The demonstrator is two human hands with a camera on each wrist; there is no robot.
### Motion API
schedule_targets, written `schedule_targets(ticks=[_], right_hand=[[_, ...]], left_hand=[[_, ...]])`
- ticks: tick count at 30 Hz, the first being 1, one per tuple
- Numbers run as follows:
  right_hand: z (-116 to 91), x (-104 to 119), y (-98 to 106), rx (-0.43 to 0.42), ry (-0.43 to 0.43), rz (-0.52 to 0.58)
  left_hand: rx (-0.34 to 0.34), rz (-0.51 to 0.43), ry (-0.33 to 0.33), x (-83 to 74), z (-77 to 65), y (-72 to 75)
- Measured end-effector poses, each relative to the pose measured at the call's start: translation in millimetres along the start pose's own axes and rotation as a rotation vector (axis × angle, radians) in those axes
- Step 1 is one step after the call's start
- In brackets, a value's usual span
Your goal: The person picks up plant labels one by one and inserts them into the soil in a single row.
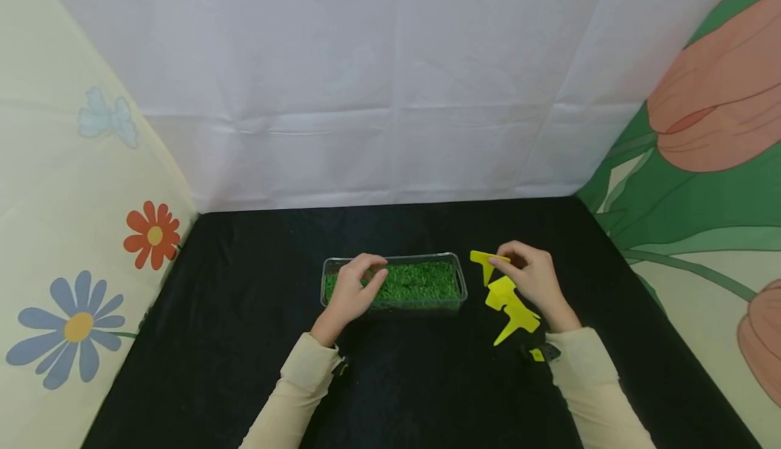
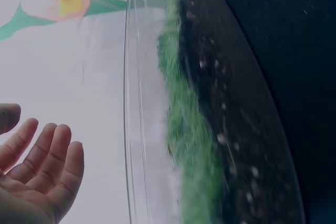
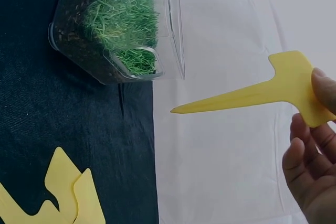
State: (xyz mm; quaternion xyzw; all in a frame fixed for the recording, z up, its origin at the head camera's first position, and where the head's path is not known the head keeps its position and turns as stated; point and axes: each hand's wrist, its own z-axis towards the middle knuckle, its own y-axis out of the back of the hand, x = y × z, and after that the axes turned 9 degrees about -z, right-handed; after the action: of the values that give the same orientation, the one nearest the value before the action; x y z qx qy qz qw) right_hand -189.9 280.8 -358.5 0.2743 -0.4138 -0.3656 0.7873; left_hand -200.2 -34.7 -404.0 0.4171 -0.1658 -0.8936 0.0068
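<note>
Between thumb and fingers my right hand point(image 1: 532, 277) pinches a yellow T-shaped plant label point(image 3: 252, 90) by its wide head. The label's pointed stem hangs downward in the head view, to the right of a clear plastic box point(image 1: 393, 305). Green grass-like cover point(image 1: 421, 281) lies over dark soil point(image 3: 79, 30) inside that box. Above the box's left part is my left hand point(image 1: 356, 285), its fingers loosely bent and holding nothing. In the left wrist view the left hand's fingers point(image 2: 44, 156) are spread apart from the box wall.
Several more yellow plant labels point(image 1: 517, 317) lie overlapping on the black cloth point(image 1: 256, 381) below the right hand. White fabric point(image 1: 305, 96) hangs behind the table, with a flower-print panel point(image 1: 55, 184) on the left and a tulip-print one point(image 1: 702, 218) on the right.
</note>
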Motion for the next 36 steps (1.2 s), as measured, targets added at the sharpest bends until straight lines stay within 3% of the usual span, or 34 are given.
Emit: schedule_targets(ticks=[14, 36], right_hand=[[-1.4, 0.4, -1.2, 0.011, -0.003, 0.017], [-1.0, 3.4, -1.6, 0.036, -0.016, 0.022]], left_hand=[[0.25, -0.01, 0.035, -10.2, 25.6, -40.7], [0.35, 0.022, 0.04, -11.0, 41.3, -63.4]])
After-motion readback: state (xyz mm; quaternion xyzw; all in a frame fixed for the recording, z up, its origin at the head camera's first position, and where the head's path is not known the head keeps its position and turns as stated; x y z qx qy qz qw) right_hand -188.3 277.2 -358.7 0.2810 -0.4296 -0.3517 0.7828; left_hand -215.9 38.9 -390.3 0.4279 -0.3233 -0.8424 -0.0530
